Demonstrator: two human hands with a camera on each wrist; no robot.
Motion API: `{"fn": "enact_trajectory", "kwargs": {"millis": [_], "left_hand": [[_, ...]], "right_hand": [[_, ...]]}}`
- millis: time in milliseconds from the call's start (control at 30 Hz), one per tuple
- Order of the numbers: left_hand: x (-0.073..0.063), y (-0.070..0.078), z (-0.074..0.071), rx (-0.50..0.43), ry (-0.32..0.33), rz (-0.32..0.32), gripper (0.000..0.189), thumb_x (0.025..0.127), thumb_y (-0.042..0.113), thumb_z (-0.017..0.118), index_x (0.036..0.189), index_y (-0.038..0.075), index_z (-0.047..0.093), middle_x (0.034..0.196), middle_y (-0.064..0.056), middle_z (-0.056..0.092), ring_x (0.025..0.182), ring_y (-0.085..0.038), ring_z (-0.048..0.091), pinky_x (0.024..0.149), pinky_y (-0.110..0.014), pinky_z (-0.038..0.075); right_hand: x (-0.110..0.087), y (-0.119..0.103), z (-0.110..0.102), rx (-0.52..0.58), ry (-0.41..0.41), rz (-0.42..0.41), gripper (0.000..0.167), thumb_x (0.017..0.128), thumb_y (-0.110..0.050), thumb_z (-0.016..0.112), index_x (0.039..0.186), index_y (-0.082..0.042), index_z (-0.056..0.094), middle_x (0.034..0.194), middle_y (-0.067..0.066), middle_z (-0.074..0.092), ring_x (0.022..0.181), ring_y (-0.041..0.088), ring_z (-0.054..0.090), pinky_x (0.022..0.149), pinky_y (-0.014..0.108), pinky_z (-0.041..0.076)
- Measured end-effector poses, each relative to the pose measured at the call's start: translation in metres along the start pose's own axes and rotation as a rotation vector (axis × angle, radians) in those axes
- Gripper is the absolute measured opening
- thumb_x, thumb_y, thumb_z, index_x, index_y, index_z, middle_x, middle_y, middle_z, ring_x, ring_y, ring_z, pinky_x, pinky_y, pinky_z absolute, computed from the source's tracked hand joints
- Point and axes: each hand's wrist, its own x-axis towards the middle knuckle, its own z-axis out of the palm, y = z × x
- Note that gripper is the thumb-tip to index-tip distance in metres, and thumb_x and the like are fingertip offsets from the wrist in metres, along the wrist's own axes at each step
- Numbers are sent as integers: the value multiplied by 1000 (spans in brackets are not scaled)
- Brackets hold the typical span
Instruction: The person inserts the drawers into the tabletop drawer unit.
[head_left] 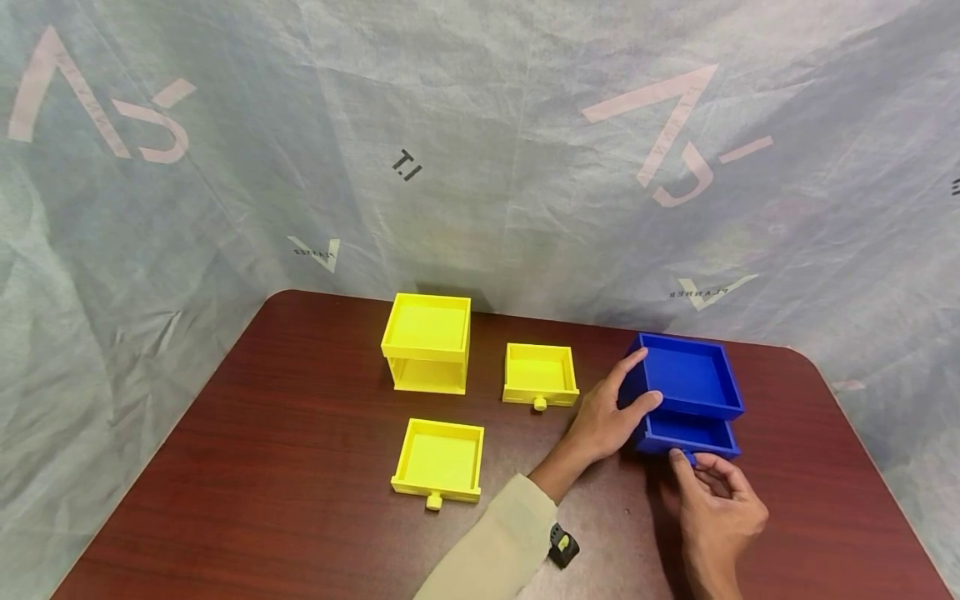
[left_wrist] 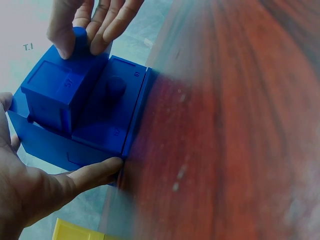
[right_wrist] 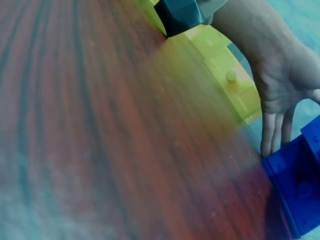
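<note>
A blue two-drawer cabinet stands at the right of the table. Its upper drawer sticks partly out of the front. My right hand pinches that drawer's round knob between thumb and fingers. The lower drawer sits flush in the cabinet, its knob showing in the left wrist view. My left hand rests on the cabinet's left side, its fingers spread and mostly straight, with the thumb and a fingertip at the top rim. Some of its fingers are hidden in the head view.
A yellow cabinet frame with an open front stands at the back left. One yellow drawer lies beside it and another yellow drawer lies nearer the front. A grey printed cloth hangs behind the brown table.
</note>
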Motion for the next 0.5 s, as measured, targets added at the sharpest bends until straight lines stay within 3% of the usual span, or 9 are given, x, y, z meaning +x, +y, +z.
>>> {"fn": "enact_trajectory", "kwargs": {"millis": [500], "left_hand": [[0, 0, 0, -5, 2, 13, 59, 95, 59, 52, 150, 53, 31, 150, 14, 44, 130, -17, 51, 102, -46, 44]], "right_hand": [[2, 1, 3, 35, -1, 1, 27, 70, -7, 90, 85, 5, 71, 64, -10, 67, 56, 0, 62, 54, 11, 48]]}}
